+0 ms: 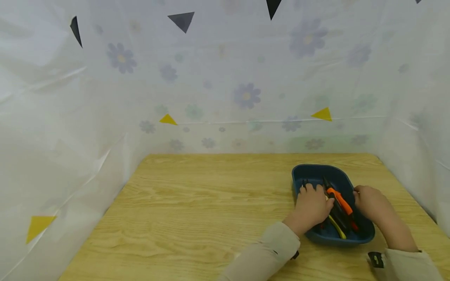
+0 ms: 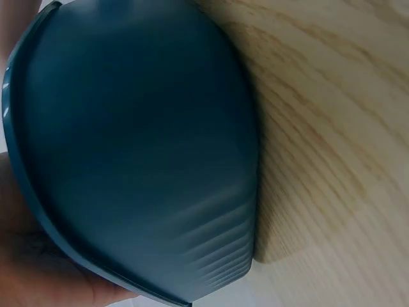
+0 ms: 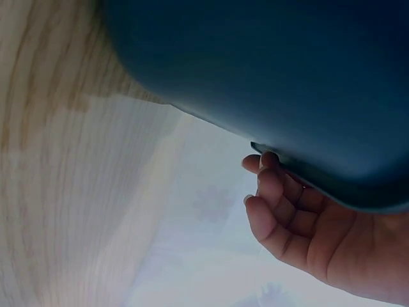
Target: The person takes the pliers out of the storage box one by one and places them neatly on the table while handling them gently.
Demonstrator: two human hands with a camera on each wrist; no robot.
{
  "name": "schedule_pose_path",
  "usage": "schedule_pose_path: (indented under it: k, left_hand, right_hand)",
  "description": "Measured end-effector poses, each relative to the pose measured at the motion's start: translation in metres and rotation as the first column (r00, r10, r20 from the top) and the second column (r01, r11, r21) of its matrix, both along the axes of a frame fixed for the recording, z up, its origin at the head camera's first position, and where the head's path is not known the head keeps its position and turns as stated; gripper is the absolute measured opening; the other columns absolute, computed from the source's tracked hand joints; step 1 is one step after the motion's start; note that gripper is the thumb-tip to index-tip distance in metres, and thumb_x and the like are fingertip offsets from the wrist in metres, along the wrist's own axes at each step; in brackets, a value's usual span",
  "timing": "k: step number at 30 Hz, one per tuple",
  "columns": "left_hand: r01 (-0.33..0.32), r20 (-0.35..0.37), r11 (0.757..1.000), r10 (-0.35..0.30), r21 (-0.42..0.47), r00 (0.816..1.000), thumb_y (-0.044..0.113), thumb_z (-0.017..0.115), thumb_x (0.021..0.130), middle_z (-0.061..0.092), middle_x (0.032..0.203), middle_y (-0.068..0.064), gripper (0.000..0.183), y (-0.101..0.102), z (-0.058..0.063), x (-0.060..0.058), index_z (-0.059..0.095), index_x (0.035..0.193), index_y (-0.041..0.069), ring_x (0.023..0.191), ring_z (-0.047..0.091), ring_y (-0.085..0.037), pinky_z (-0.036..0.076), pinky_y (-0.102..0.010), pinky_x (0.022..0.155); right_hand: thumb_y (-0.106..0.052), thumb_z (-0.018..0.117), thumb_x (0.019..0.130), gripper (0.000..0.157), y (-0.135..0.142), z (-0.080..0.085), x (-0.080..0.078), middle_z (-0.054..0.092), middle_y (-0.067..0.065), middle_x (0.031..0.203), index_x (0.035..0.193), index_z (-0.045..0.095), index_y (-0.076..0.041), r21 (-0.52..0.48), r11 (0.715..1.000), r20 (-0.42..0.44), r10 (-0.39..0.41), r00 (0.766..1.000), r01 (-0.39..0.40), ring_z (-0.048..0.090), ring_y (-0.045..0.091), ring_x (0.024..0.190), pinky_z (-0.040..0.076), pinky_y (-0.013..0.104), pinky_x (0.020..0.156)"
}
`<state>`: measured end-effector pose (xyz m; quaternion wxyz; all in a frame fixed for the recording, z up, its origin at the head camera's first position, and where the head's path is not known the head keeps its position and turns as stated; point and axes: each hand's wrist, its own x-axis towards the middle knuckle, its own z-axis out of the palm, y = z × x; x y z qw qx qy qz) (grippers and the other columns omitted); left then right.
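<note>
A dark blue tray [image 1: 328,238] with rounded corners stands at the table's right side. Inside lie several hand tools, among them an orange-and-black tool [image 1: 340,201], a yellow handle [image 1: 337,227] and red-tipped handles at the near end. My left hand [image 1: 314,205] reaches over the left rim, bent fingers down among the tools; dark tips show past them. Whether it holds a tool I cannot tell. My right hand [image 1: 373,203] holds the right rim; the right wrist view shows its curled fingers [image 3: 271,220] at the lip. The left wrist view shows the tray's outer wall [image 2: 140,141].
The tray rests on a wood-grain table [image 1: 197,207]. White flowered sheeting [image 1: 218,78] hangs behind and along both sides, with yellow and black triangles on it. The table's right edge runs close beside my right arm.
</note>
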<state>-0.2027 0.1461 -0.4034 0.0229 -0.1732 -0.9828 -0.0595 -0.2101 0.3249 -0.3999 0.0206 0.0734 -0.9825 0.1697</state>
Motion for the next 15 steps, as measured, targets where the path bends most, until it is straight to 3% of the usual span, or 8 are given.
schedule_pose_path:
  k: [7, 13, 15]
  left_hand:
    - [-0.067, 0.033, 0.983, 0.074, -0.173, 0.997, 0.063, 0.033, 0.096, 0.051, 0.133, 0.000, 0.059, 0.013, -0.006, 0.001, 0.048, 0.139, 0.026, 0.120, 0.051, -0.016, 0.042, -0.026, 0.097]
    - [-0.135, 0.076, 0.962, 0.157, -0.238, 0.985, 0.061, 0.030, 0.098, 0.048, 0.138, 0.000, 0.059, 0.022, -0.009, -0.004, 0.045, 0.142, 0.024, 0.122, 0.050, -0.014, 0.042, -0.025, 0.097]
    - [-0.118, 0.091, 0.951, 0.149, -0.287, 0.985, 0.058, 0.028, 0.100, 0.046, 0.140, -0.001, 0.058, 0.024, -0.009, -0.007, 0.044, 0.143, 0.023, 0.124, 0.048, -0.015, 0.041, -0.024, 0.097]
  right_hand:
    - [0.005, 0.046, 0.091, 0.020, -0.003, 0.002, 0.000, 0.059, 0.028, 0.076, 0.090, 0.054, 0.024, 0.009, 1.000, 0.007, -0.002, 1.000, 0.002, 0.057, 0.032, 0.065, 0.048, 0.050, 0.060]
    - [0.005, 0.046, 0.091, 0.020, -0.004, 0.000, -0.001, 0.057, 0.025, 0.075, 0.090, 0.053, 0.024, 0.010, 1.000, -0.001, -0.014, 1.000, 0.014, 0.056, 0.031, 0.064, 0.048, 0.049, 0.059]
    - [0.006, 0.046, 0.090, 0.019, -0.005, -0.001, -0.001, 0.057, 0.024, 0.074, 0.089, 0.053, 0.023, 0.013, 1.000, -0.011, -0.016, 1.000, 0.016, 0.056, 0.031, 0.063, 0.047, 0.049, 0.059]
